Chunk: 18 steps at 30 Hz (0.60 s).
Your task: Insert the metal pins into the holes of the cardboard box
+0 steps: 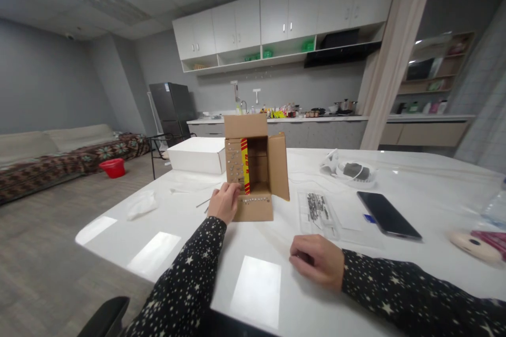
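Note:
A small brown cardboard box (pixel 256 168) lies on its side on the white table (pixel 256 284), its flaps spread and its opening facing me. Rows of small metal pins stud its left and bottom flaps, and a red-and-yellow strip runs down the left flap. My left hand (pixel 224 202) rests against the box's lower left corner, fingers curled on the flap. My right hand (pixel 316 260) lies on the table nearer me, fingers curled under, with nothing visible in it. Both arms wear dark star-patterned sleeves.
A clear plastic case of small metal parts (pixel 318 210) lies right of the box. Further right are a black phone (pixel 387 214) and a pink-and-cream object (pixel 474 245). Behind stand a white box (pixel 196 154) and a white device with cables (pixel 350 171). Crumpled plastic (pixel 141 204) lies left.

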Available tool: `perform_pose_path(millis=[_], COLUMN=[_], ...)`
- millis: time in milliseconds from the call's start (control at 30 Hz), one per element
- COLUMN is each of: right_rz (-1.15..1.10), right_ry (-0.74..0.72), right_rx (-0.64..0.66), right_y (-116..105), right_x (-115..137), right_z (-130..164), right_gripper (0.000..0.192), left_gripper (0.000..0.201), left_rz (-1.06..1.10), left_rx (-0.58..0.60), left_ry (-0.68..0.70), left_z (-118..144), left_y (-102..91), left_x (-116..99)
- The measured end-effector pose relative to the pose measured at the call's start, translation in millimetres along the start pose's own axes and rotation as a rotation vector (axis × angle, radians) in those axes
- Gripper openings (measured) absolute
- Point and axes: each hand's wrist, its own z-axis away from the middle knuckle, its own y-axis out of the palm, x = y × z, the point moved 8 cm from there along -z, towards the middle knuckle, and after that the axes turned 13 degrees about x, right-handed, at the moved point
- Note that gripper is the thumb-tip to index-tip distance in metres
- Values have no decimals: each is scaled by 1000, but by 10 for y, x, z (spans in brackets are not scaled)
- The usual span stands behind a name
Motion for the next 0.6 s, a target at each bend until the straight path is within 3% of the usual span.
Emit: perform_pose_path(millis=[233,400,533,600], right_rz=[45,68,-108,-218], right_ry=[64,123,157,129], right_rx=[-38,-156,-273,-385], right_y=[-55,-116,-226,-397], right_x=[-69,-76,40,207], right_z=[-56,-92,-254,-413], right_gripper=[8,13,19,19], left_gripper=[21,18,16,15], left_rz=[-122,-218,-207,-191], left_rx=[-53,-83,-123,-116], left_ry=[278,516,618,669], left_z=[-103,-88,-56,-40], left_y=[-11,0,-46,-32], left_x=[3,-133,-215,-235])
